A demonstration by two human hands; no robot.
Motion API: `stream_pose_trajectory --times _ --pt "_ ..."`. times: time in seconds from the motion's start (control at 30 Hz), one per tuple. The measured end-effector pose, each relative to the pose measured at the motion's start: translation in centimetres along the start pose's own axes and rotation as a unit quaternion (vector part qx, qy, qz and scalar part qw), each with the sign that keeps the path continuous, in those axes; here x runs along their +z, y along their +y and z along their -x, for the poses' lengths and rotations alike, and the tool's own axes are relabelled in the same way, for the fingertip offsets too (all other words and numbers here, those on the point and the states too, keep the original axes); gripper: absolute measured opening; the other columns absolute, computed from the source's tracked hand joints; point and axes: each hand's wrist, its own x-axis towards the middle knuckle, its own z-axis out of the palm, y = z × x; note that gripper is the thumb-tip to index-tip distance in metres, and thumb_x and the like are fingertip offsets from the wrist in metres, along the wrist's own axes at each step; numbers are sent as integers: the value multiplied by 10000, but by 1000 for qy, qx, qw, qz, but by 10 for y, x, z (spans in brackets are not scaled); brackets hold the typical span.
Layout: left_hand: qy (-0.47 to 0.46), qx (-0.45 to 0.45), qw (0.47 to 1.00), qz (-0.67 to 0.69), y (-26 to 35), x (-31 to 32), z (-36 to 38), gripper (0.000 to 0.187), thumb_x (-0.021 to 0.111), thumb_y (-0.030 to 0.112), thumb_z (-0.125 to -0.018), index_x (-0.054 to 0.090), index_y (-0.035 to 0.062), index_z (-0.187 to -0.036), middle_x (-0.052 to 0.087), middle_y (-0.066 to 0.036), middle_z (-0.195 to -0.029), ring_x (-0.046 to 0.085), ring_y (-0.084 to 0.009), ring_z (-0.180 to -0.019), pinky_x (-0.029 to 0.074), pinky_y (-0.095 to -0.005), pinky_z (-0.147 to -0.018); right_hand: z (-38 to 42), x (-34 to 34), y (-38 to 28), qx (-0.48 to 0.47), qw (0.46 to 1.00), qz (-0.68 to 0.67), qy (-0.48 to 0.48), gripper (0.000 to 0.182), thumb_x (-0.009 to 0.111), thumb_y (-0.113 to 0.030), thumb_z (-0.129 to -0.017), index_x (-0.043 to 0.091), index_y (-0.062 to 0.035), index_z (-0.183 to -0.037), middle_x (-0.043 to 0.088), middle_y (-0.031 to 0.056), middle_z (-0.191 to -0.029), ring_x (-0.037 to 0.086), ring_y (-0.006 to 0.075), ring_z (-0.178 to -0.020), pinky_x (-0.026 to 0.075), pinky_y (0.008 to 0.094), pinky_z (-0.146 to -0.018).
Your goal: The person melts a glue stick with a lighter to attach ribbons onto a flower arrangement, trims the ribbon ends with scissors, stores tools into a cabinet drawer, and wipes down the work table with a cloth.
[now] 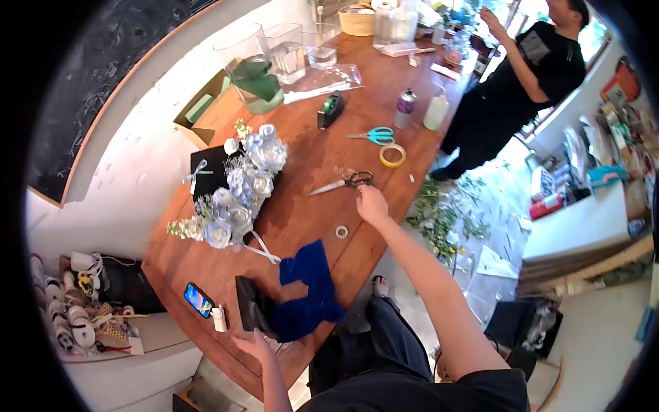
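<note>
My right hand [371, 204] is at the dark handles of a pair of scissors [341, 183], whose blades point left on the wooden table [309, 151]; its fingertips are partly hidden. Near the table's front edge, my left hand [255, 345] has its fingers apart, just below a black folded item [252, 305]. A blue cloth [312, 292] lies beside that item. Further back, white and pale blue flowers [240, 189] rest on a black box [209, 165] with a light ribbon bow.
A phone [198, 300] and a small white case [219, 318] lie at the near left. Teal scissors [379, 135], yellow tape [392, 156], a spray can [405, 108] and glass vases [287, 55] are farther back. Another person [522, 82] stands at the right.
</note>
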Motion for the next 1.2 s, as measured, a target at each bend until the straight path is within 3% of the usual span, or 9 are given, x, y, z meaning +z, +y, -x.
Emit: stream_pose_trajectory --times 0.13,0.33,0.53,0.73,0.87,1.0,1.03,1.13,1.2 --pt "-94 241 965 36 103 17 24 574 598 -28 -730 408 -26 -1271 387 -208 -1327 382 -354 -1231 282 -411 -1049 -76 16 31 -131 975 167 -70 282 624 -122 -746 552 -51 -1009 602 130 -1034 540 302 -994 453 408 -832" --pt "-203 279 931 121 218 122 54 377 582 -39 -748 531 -12 -1121 559 -174 -1079 525 -318 -1033 395 -362 -942 -102 8 44 -306 917 205 -155 280 606 -88 -746 513 -12 -999 605 140 -881 561 286 -906 454 379 -770" --pt "-231 272 922 146 310 221 29 435 662 36 -738 541 39 -1156 577 -119 -945 557 -285 -883 455 -365 -782 -12 -24 35 -295 942 91 -129 332 570 -78 -733 489 0 -1044 567 147 -837 570 307 -780 461 423 -668" --pt "-402 342 847 -65 333 342 15 526 679 152 -750 509 163 -1248 556 -134 -1062 574 -320 -947 475 -406 -821 23 6 62 -211 958 77 -176 395 642 -143 -697 508 -38 -1053 540 123 -898 570 306 -829 481 414 -689" --pt "-403 383 831 23 300 409 -6 131 635 129 -770 673 46 -865 640 -155 -930 628 -306 -837 506 -399 -747 -15 -37 44 -178 967 -17 -180 445 644 -146 -741 485 -62 -1148 513 135 -1046 578 308 -846 502 395 -681" --pt "-440 322 812 210 378 347 10 178 616 34 -771 673 30 -940 653 -150 -799 636 -261 -721 500 -333 -656 -89 -94 21 -130 977 -154 -71 604 629 -98 -759 382 -60 -1310 474 169 -1224 573 329 -892 497 381 -735" --pt "-506 217 792 265 395 331 22 166 616 24 -783 665 28 -941 643 -137 -770 632 -197 -685 493 -307 -628 -109 -99 20 -154 972 -175 -34 580 630 -68 -755 421 -53 -1296 493 164 -1208 568 313 -880 485 375 -748" --pt "-522 169 799 245 428 293 41 133 611 14 -817 576 -2 -945 652 -91 -767 646 -132 -717 504 -245 -626 -146 -101 54 -274 945 -156 -81 398 622 -95 -775 541 -51 -1162 566 144 -1079 541 344 -1006 478 408 -799" --pt "-504 81 810 290 423 300 57 176 615 13 -821 585 6 -994 663 -64 -771 657 -137 -755 519 -245 -681 -164 -123 65 -283 932 -134 -183 183 626 -128 -795 617 -40 -955 616 105 -898 565 300 -881 477 381 -712"
